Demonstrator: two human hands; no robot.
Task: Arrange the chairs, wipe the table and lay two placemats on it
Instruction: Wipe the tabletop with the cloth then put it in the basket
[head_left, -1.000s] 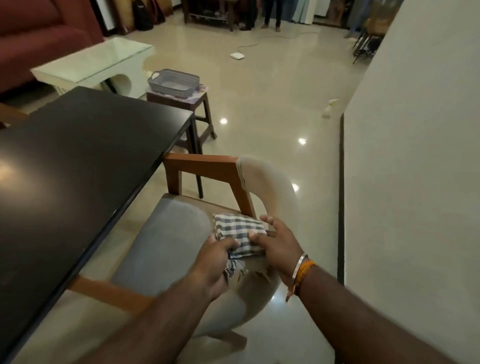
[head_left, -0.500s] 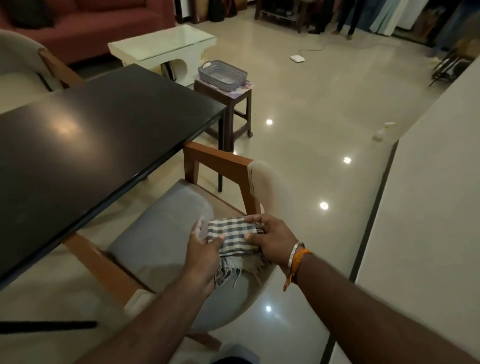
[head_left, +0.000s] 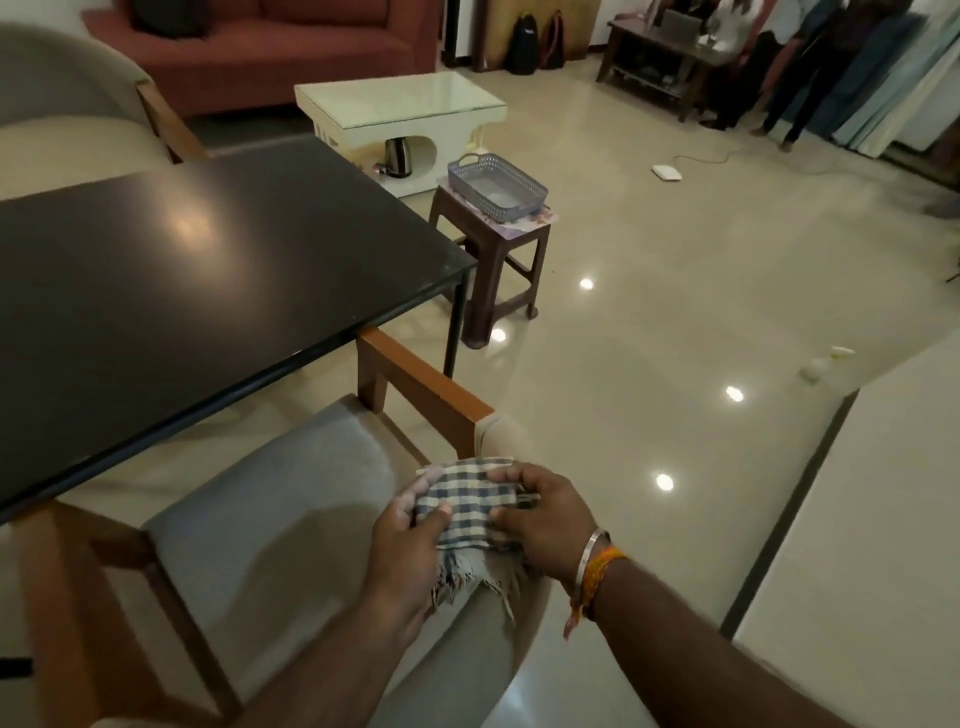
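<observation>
A folded blue-and-white checked cloth (head_left: 467, 501) with a frayed fringe is held over the curved back of a wooden chair (head_left: 270, 519) with a grey seat. My left hand (head_left: 402, 556) grips the cloth's left side with the thumb on top. My right hand (head_left: 545, 514) pinches its right side, with a metal bangle and orange thread on the wrist. The chair is pushed partly under the black glass-topped table (head_left: 182, 291), which fills the left of the view. A second, beige chair (head_left: 67, 114) stands at the table's far side.
A brown plastic stool (head_left: 498, 270) carrying a grey basket (head_left: 496, 184) stands beyond the table's corner. Further back are a white coffee table (head_left: 400, 111) and a red sofa (head_left: 260, 47). A pale wall (head_left: 857, 545) rises at right. People stand at far right.
The view has swung left and up, showing more of the table and room. Both hands keep hold of the cloth above the chair back, shifting their fingers along it.
</observation>
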